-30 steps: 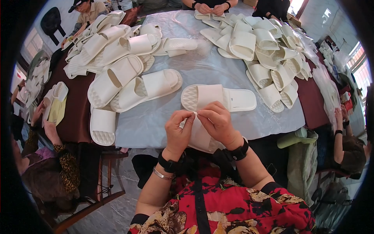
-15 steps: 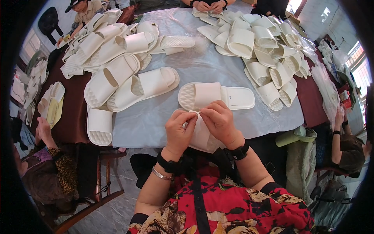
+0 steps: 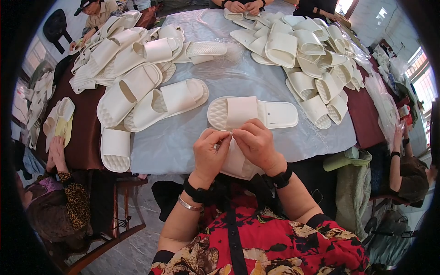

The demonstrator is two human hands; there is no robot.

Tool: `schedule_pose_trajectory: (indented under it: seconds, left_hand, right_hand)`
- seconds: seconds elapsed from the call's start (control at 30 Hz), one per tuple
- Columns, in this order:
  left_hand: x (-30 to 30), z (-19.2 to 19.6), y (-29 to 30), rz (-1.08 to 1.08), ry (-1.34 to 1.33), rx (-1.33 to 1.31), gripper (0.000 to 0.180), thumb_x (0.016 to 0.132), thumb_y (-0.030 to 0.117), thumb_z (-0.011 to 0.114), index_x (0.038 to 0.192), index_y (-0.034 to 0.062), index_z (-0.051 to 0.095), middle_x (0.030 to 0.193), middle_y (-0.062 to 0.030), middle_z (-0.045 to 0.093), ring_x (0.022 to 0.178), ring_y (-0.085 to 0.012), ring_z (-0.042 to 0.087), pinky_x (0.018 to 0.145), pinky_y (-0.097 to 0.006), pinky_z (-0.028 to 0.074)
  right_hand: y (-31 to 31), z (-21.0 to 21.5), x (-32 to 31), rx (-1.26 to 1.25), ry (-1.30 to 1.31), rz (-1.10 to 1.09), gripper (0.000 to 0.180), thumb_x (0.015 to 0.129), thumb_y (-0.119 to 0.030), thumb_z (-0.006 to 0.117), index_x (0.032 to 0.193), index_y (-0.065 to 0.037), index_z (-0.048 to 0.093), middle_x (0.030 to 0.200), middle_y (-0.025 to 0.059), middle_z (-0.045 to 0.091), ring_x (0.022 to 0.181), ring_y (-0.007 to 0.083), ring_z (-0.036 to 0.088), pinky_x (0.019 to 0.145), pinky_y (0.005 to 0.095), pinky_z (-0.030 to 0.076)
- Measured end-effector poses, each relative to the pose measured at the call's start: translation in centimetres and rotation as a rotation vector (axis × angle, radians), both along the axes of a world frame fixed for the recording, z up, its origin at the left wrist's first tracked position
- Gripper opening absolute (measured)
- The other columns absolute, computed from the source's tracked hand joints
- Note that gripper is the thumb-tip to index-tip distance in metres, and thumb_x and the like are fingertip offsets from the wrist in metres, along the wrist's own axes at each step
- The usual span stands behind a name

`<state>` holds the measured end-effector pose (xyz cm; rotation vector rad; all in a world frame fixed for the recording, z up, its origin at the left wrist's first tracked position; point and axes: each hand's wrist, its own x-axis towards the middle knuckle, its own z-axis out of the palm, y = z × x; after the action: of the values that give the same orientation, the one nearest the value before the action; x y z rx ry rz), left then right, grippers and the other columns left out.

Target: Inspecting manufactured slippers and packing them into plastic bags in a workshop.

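My left hand (image 3: 210,150) and my right hand (image 3: 259,143) meet above the table's near edge, each with thumb and forefinger pinched. Between the fingertips is a tiny whitish thing, too small to name. Below them lies a white slide slipper (image 3: 236,162), partly hidden by my hands. Just beyond, a second white slipper (image 3: 242,110) rests sole down, its quilted end to the left and a small dark mark on its insole.
White slippers form a large pile (image 3: 133,50) at the left and another pile (image 3: 302,50) at the right of the plastic-covered table (image 3: 178,142). Co-workers sit around it. A pale sack (image 3: 353,188) stands at my right, a wooden chair (image 3: 117,220) at my left.
My hands stay almost in place, fingertips still together. At the left, a co-worker's hands have lowered and come together beside the slippers there. The whole view has shifted slightly.
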<state>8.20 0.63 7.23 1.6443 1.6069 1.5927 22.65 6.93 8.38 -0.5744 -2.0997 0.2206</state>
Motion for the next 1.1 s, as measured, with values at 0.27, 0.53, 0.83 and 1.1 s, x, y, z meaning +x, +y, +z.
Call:
schedule_pose_trajectory:
  seconds: [0.27, 0.53, 0.83, 1.1]
  left_hand:
    - [-0.05, -0.03, -0.05, -0.014, -0.016, 0.003, 0.007, 0.078, 0.003, 0.067, 0.085, 0.0014, 0.067, 0.077, -0.0100, 0.062, 0.065, -0.0197, 0.061, 0.059, -0.028, 0.048]
    - [-0.13, -0.30, 0.00, -0.012, -0.029, 0.000, 0.008, 0.077, 0.004, 0.067, 0.085, 0.0015, 0.068, 0.076, -0.0104, 0.062, 0.065, -0.0202, 0.061, 0.059, -0.028, 0.048]
    - [-0.26, -0.09, 0.03, -0.006, -0.039, -0.029, 0.008, 0.077, 0.004, 0.067, 0.085, 0.0013, 0.068, 0.074, -0.0103, 0.062, 0.063, -0.0195, 0.061, 0.059, -0.027, 0.048]
    - [-0.30, -0.33, 0.03, -0.013, -0.025, -0.036, 0.008, 0.077, 0.004, 0.068, 0.084, 0.0007, 0.068, 0.072, -0.0102, 0.061, 0.061, -0.0193, 0.060, 0.057, -0.028, 0.047]
  right_hand:
    - [0.09, -0.21, -0.11, 0.016, 0.005, -0.050, 0.015, 0.068, -0.002, 0.067, 0.082, -0.007, 0.063, 0.073, 0.0047, 0.058, 0.072, 0.0235, 0.057, 0.060, 0.0342, 0.049]
    - [0.20, -0.05, -0.11, 0.039, -0.059, -0.037, 0.015, 0.069, -0.002, 0.067, 0.083, -0.006, 0.064, 0.072, 0.0051, 0.058, 0.072, 0.0235, 0.057, 0.060, 0.0337, 0.049]
    - [0.18, 0.06, -0.06, 0.037, -0.068, -0.028, 0.017, 0.068, 0.000, 0.069, 0.083, -0.005, 0.064, 0.074, 0.0061, 0.059, 0.074, 0.0245, 0.058, 0.061, 0.0339, 0.049]
    - [0.21, 0.00, -0.03, 0.036, -0.075, -0.040, 0.017, 0.068, 0.000, 0.069, 0.083, -0.005, 0.064, 0.074, 0.0059, 0.059, 0.074, 0.0246, 0.058, 0.061, 0.0342, 0.049]
